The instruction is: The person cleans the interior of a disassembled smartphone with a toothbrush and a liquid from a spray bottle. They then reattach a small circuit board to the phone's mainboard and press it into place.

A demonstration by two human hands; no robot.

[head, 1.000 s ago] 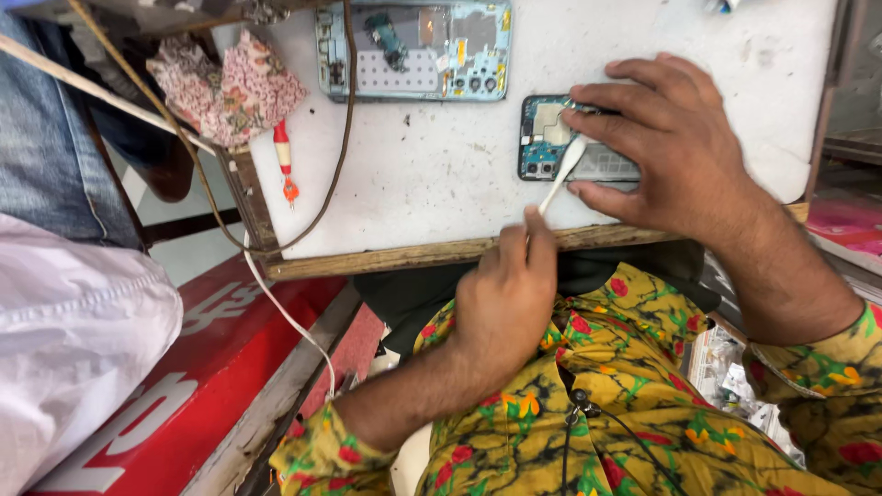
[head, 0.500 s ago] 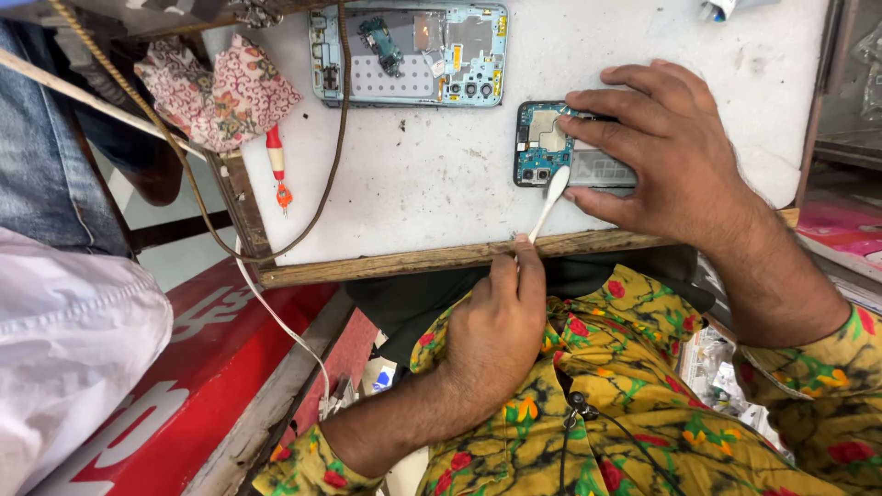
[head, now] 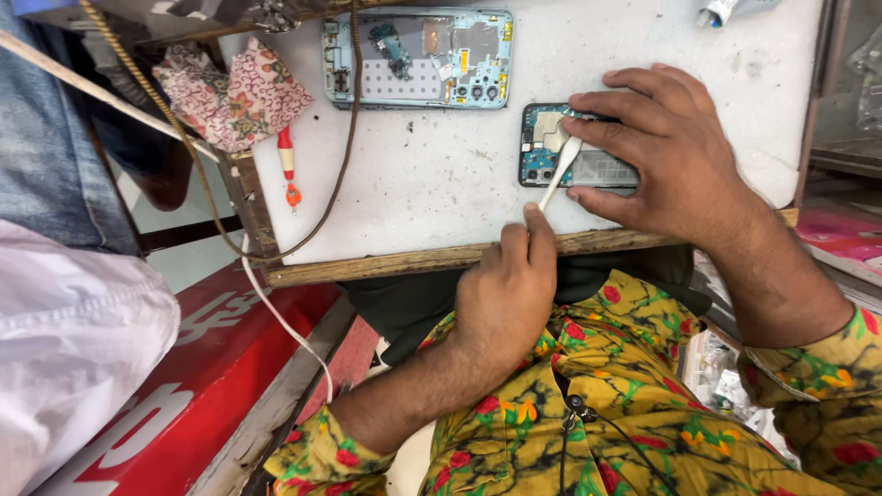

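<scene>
**Tool tip on opened phone, slanting up from the near counter edge**

Slim white plastic prying tool pinched in the left hand, thumb and forefinger pressed together on its lower end just above the counter's wooden front edge. Long axis running up and slightly right, away from the body, tip resting on the small opened phone with blue-green circuit board showing. Right hand nearer to that phone: laid flat over its right part, fingers spread and pressing down, holding it against the white, scuffed counter. Phone lying just ahead of the left fingertips, toward the far side, crosswise to the tool.

Further back and to the left, apart from both hands: light-blue phone frame with exposed inner parts, long side parallel to the counter's rear. Left of it, crumpled pink floral cloth at the counter's corner, small red-handled screwdriver below it. Brown cable curving down across the counter. White tube, partly cut off, at the top right. Red board with large white lettering low at the left, below counter level.
</scene>
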